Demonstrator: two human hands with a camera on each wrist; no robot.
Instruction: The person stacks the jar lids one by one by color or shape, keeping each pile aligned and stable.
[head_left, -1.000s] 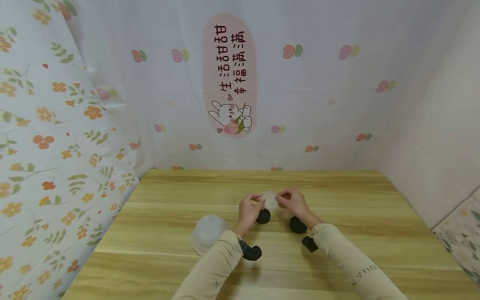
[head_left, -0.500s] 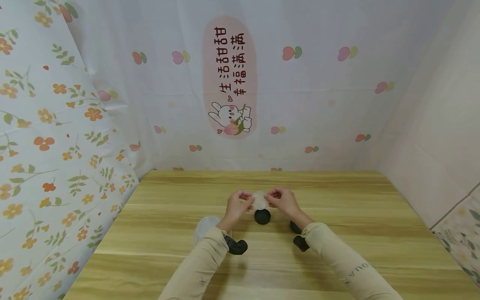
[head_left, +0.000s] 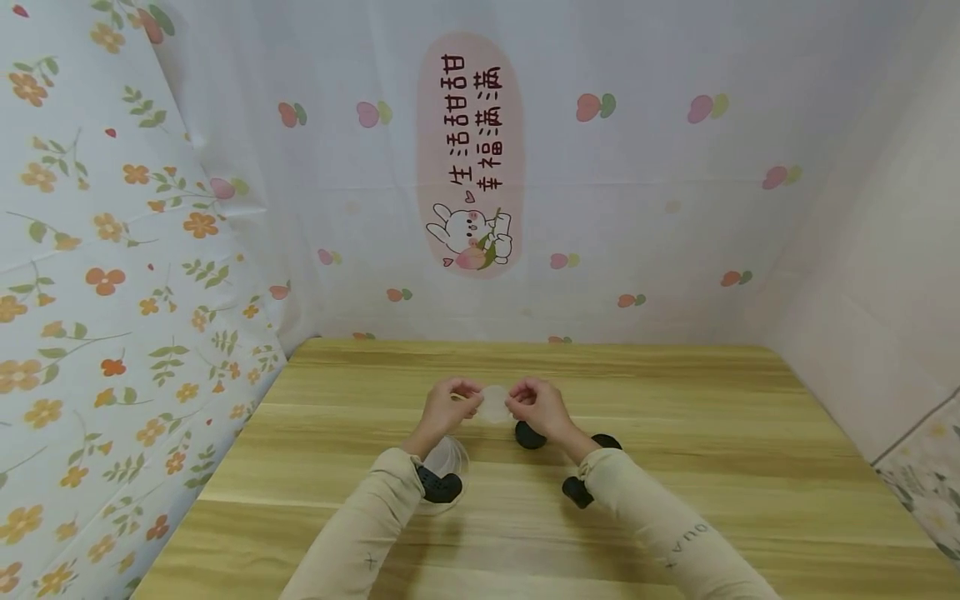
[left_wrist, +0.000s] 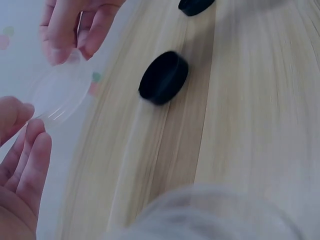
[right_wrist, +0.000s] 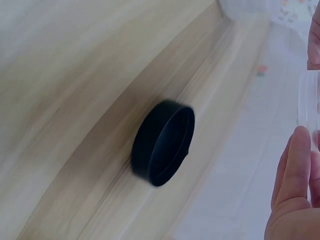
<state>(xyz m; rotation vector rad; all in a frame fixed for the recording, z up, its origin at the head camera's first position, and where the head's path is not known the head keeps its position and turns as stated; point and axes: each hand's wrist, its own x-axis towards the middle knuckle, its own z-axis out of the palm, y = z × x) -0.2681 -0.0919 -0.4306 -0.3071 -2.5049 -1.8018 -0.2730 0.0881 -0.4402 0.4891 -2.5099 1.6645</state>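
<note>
A thin clear round plastic lid (head_left: 494,405) is held up above the table between both hands. My left hand (head_left: 447,408) pinches its left edge, and my right hand (head_left: 538,407) pinches the edge opposite. In the left wrist view the clear lid (left_wrist: 62,92) shows a raised rim, tilted, with fingertips at both ends. Below the right hand, a black round cap (head_left: 529,437) lies on the table, its hollow side visible in the right wrist view. A second black cap (head_left: 606,442) sits further right, partly hidden by the right forearm.
A clear plastic container (head_left: 450,457) stands on the wooden table (head_left: 675,400), partly hidden behind the left wrist. Black wrist mounts (head_left: 441,487) are on both wrists. Patterned cloth (head_left: 637,208) hangs behind the table and along its left side.
Both hands have moved left together with the clear lid between them. The left forearm now covers more of the clear container.
</note>
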